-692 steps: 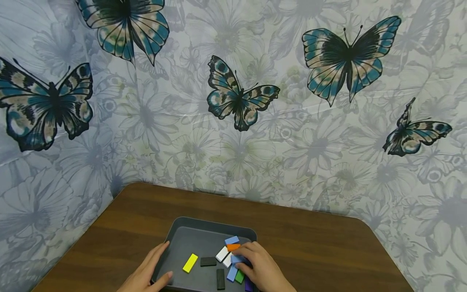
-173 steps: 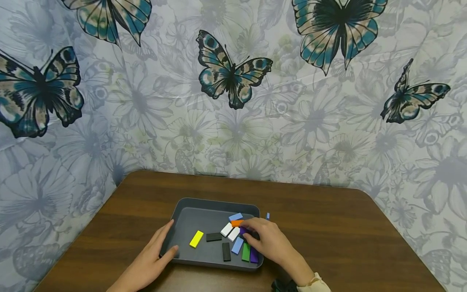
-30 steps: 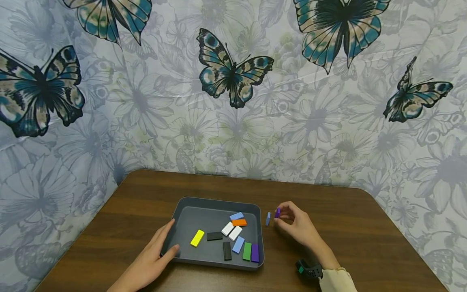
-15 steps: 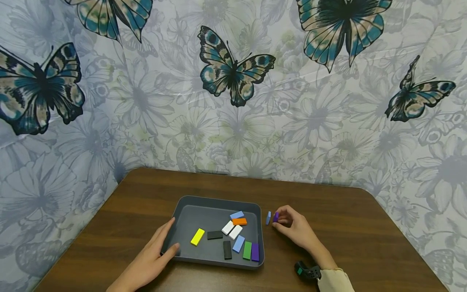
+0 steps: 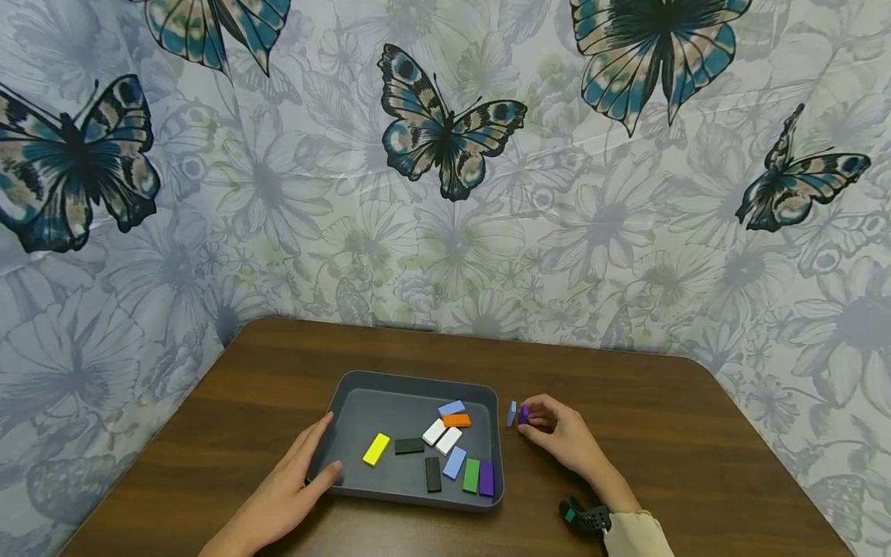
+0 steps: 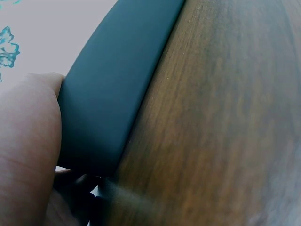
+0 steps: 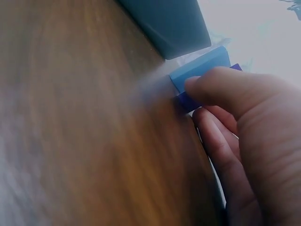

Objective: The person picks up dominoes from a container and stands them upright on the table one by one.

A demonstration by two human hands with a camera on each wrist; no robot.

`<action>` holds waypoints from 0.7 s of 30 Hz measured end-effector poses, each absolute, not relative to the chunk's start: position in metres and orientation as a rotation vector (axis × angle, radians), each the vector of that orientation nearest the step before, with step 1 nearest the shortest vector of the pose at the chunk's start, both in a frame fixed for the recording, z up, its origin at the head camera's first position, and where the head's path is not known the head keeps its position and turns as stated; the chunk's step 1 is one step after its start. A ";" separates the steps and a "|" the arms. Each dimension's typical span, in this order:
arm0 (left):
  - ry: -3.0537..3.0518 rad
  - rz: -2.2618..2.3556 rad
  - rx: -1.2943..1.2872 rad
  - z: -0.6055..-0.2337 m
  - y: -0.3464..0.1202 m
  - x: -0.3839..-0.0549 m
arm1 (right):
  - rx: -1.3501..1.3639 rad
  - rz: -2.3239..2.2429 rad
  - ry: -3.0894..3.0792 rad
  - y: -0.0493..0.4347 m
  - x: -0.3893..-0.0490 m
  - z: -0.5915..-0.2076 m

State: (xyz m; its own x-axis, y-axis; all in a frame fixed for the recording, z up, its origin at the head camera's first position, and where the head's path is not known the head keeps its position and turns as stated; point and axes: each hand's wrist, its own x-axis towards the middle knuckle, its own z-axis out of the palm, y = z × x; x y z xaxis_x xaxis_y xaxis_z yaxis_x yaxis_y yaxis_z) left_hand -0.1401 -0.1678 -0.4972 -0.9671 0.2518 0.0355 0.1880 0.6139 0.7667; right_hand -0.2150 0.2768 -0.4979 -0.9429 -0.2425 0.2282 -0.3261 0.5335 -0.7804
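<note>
My right hand pinches a purple domino-like block between thumb and fingertips, right of the tray. Just left of it a light blue block stands upright on the table. In the right wrist view the purple block shows partly behind the thumb, with the blue block close by. Fairly straight, spread fingers of my left hand rest on the left edge of the grey tray, the thumb over its near-left corner. The left wrist view shows the tray's outer wall against that hand.
In the tray lie a yellow block, dark blocks, white blocks, an orange block, light blue blocks, a green block and another purple block. Brown table surrounds the tray; a butterfly-patterned cloth hangs behind.
The purple block left the tray with my right hand. Over the last second it came lower and slightly left, nearer the upright blue block. My left hand stays at the tray's edge.
</note>
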 end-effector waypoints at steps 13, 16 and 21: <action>2.783 1.283 0.387 -0.496 -0.167 -0.140 | 0.469 1.329 -2.677 0.277 -0.216 -0.500; 2.780 1.285 0.386 -0.496 -0.167 -0.139 | 0.460 1.307 -2.683 0.276 -0.216 -0.500; 2.772 1.289 0.380 -0.496 -0.167 -0.139 | 0.446 1.278 -2.686 0.276 -0.218 -0.502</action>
